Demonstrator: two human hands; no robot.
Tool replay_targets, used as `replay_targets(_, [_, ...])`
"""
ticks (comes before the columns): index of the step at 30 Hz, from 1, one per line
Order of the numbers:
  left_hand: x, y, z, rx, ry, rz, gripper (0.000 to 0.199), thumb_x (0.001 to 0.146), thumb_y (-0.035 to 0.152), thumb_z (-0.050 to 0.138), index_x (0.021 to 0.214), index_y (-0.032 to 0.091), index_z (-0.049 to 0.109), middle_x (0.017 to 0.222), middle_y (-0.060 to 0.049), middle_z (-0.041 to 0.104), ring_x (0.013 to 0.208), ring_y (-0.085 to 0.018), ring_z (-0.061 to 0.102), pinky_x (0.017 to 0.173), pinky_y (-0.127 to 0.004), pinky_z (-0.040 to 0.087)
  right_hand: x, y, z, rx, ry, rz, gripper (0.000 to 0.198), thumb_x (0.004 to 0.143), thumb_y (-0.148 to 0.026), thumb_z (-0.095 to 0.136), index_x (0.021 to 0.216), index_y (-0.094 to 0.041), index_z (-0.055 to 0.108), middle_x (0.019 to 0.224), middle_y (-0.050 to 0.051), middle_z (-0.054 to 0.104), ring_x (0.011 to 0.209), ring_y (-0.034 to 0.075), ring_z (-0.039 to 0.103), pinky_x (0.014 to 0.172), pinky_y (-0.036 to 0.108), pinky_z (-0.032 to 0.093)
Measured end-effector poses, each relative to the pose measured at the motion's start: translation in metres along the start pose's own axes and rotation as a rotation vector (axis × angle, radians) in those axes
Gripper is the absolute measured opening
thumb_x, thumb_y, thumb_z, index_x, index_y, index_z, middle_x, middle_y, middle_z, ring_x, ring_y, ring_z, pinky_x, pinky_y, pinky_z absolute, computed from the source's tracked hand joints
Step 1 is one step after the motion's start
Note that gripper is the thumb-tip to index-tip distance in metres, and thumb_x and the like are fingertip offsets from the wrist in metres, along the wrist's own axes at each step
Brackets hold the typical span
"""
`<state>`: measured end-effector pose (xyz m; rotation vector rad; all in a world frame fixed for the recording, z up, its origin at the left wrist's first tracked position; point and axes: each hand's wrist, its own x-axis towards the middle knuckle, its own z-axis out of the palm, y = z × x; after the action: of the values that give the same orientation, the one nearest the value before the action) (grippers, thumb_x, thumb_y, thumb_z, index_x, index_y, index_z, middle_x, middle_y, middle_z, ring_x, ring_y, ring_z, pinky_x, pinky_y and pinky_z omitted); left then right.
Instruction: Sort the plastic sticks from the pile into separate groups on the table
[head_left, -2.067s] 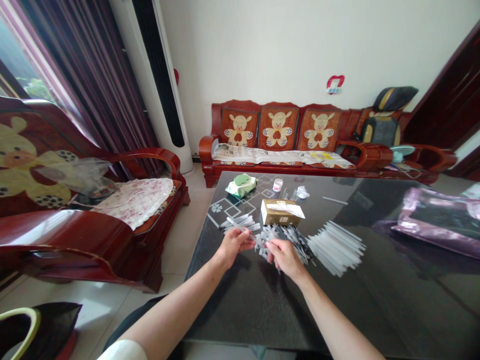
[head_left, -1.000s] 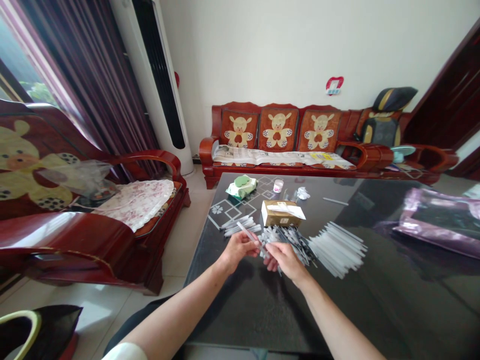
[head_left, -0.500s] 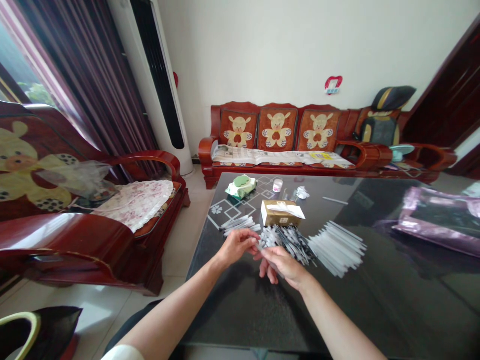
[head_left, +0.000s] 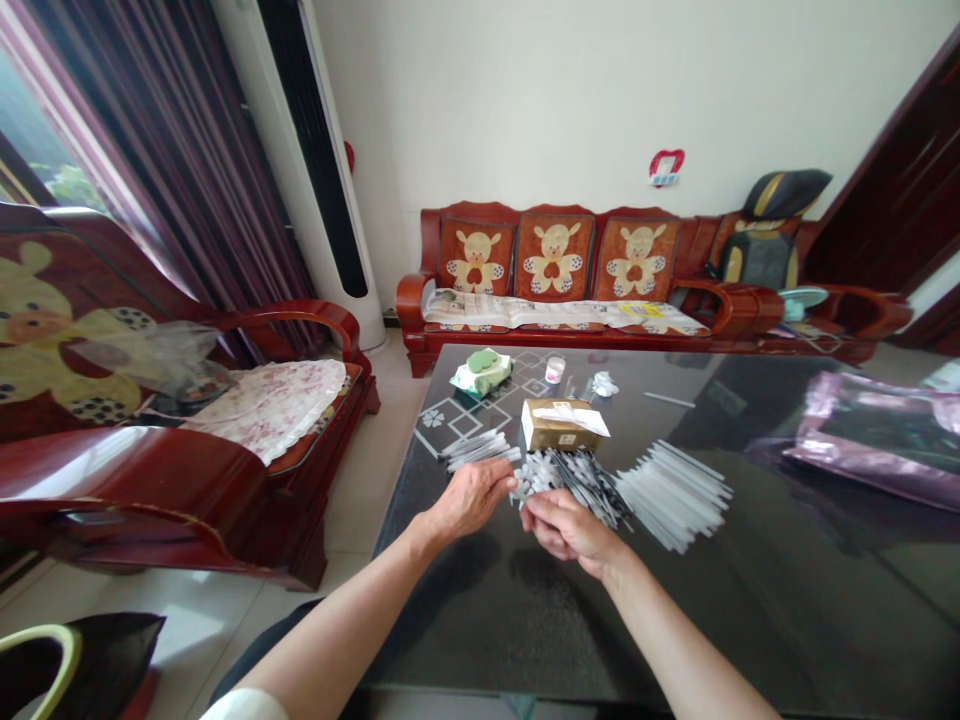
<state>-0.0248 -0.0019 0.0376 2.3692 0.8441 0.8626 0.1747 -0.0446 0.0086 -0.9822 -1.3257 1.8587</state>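
Observation:
My left hand [head_left: 474,497] is closed, thumb and fingertips pressed together, just in front of a small bundle of thin whitish sticks that look like pens [head_left: 480,450]. Close on its right, my right hand [head_left: 564,525] is also closed in a pinch. A bit of something whitish shows at the fingertips, too small and hidden to name. Behind the hands lies a heap of thin black and white pieces [head_left: 581,483], like pen parts. To the right of the heap, a row of translucent white tubes [head_left: 675,495] lies side by side on the dark table [head_left: 555,630].
Behind the heap stands a gold tissue box [head_left: 562,437]. Farther back are a green wipes pack [head_left: 482,373], a small white tub [head_left: 555,370], a crumpled tissue [head_left: 604,384] and one loose tube [head_left: 670,400]. A purple-edged plastic bag [head_left: 877,480] lies at right.
The fingertips have drawn slightly apart. The right hand's fingers have curled in, and the pale tube seen along that hand before no longer shows. The left hand has turned its back more upward.

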Motion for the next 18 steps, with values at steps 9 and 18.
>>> replay_targets(9, [0.002, -0.005, 0.005, 0.027, 0.021, -0.216, 0.050, 0.096, 0.044, 0.033, 0.055, 0.018, 0.042, 0.052, 0.003, 0.033, 0.050, -0.011, 0.033, 0.053, -0.026, 0.022, -0.002, -0.008, 0.006, -0.912, 0.320, -0.359, 0.035, 0.095, -0.036, 0.041, 0.069, -0.018, 0.056, 0.054, -0.001, 0.049, 0.052, 0.011, 0.044, 0.053, 0.025, 0.029])
replay_targets(18, [0.000, -0.008, 0.011, -0.158, -0.017, -0.362, 0.053, 0.095, 0.048, 0.033, 0.057, 0.017, 0.053, 0.051, 0.000, 0.047, 0.048, -0.012, 0.043, 0.053, -0.025, 0.031, 0.000, 0.002, 0.008, -1.240, 0.475, -0.406, 0.034, 0.096, -0.034, 0.037, 0.074, -0.019, 0.058, 0.063, 0.003, 0.061, 0.058, 0.014, 0.052, 0.056, 0.028, 0.027])
